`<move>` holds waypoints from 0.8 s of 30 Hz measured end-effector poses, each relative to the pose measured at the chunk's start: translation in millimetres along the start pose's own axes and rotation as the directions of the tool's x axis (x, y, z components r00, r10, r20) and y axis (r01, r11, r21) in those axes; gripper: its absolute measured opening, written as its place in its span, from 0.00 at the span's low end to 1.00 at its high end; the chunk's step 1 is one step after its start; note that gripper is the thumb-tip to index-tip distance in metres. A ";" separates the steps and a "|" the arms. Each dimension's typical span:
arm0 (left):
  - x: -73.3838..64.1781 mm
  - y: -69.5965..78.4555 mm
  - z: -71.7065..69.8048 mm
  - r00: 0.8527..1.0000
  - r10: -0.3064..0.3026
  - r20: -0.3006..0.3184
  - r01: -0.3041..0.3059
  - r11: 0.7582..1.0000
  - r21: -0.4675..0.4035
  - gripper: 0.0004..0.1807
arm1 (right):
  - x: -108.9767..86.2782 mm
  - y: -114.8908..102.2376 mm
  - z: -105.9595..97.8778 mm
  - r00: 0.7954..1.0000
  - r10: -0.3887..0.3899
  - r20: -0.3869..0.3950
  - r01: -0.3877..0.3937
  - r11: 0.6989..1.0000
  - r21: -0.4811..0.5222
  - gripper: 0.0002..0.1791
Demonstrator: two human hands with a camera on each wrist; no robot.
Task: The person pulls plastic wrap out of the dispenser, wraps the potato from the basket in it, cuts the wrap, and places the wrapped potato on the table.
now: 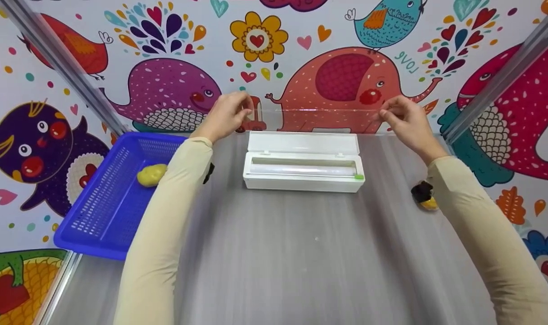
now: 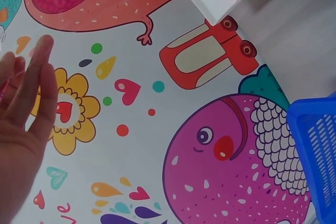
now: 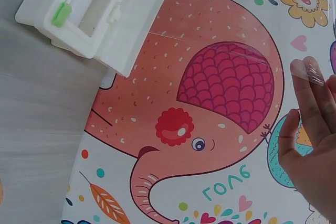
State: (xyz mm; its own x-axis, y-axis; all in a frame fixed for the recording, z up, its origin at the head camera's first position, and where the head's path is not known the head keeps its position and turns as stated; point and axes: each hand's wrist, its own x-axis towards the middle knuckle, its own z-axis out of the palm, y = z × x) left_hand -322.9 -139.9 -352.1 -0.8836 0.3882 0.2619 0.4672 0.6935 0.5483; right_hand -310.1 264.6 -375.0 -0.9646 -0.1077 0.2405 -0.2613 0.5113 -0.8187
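A sheet of clear plastic wrap (image 1: 319, 110) stretches between my two raised hands, above and behind a white wrap dispenser box (image 1: 303, 185). My left hand (image 1: 226, 115) pinches its left end with curled fingers. The right hand (image 1: 404, 122) pinches the other end; in the right wrist view the film (image 3: 314, 72) lies across the fingertips. The dispenser's lid (image 1: 303, 142) stands open toward the wall, showing a roll of wrap (image 1: 303, 169) inside. A green slider (image 1: 359, 177) sits at the box's front right corner.
At the left stands a blue plastic basket (image 1: 86, 249) with a yellowish potato (image 1: 151, 175) inside, partly behind my left sleeve. A small yellow item (image 1: 430, 204) lies by my right forearm, partly hidden. A cartoon-printed wall (image 1: 255, 76) borders the grey table (image 1: 301, 253).
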 end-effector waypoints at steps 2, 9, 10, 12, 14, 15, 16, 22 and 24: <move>-0.3 1.3 -1.2 1.000 -0.013 0.004 0.013 1.000 -0.007 0.05 | 0.2 -1.3 -0.7 1.000 -0.003 0.000 0.003 1.000 0.001 0.11; 0.0 3.3 -4.3 1.000 -0.017 0.006 0.017 0.999 -0.044 0.04 | 0.8 -6.0 -3.2 1.000 -0.016 0.001 0.016 1.000 0.000 0.13; 0.0 3.5 -4.8 1.000 -0.016 0.007 0.016 0.999 -0.050 0.04 | 1.0 -6.6 -3.8 1.000 -0.020 0.003 0.020 1.000 -0.001 0.12; -0.1 3.9 -5.8 1.000 -0.013 0.007 0.014 0.998 -0.061 0.04 | 1.2 -7.8 -4.7 1.000 -0.024 0.006 0.024 1.000 0.002 0.12; 0.1 4.4 -6.8 1.000 -0.005 0.006 0.005 0.998 -0.067 0.03 | 1.8 -8.4 -5.5 1.000 -0.027 0.007 0.027 1.000 0.008 0.12; 0.2 4.8 -7.3 1.000 -0.005 0.007 0.005 0.998 -0.066 0.04 | 1.8 -9.1 -5.9 1.000 -0.022 0.007 0.022 1.000 0.010 0.12; 0.2 5.4 -8.0 1.000 -0.004 0.007 0.005 0.998 -0.064 0.03 | 2.0 -9.6 -6.3 1.000 -0.019 0.007 0.019 1.000 0.011 0.12; 2.1 8.9 -11.7 1.000 0.000 0.006 0.000 0.998 -0.058 0.05 | 2.8 -13.9 -9.8 1.000 -0.029 0.005 0.029 1.000 0.005 0.11; 2.7 10.8 -13.7 1.000 -0.005 0.008 0.006 0.998 -0.061 0.05 | 3.2 -16.0 -11.2 0.999 -0.032 0.004 0.032 0.999 0.010 0.11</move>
State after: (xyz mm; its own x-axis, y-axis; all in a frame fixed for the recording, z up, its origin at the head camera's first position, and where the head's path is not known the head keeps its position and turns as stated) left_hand -320.7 -139.7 -334.6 -0.8857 0.3895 0.2525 0.4593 0.6573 0.5975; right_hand -308.7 265.6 -355.3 -0.9558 -0.1277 0.2648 -0.2926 0.4994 -0.8155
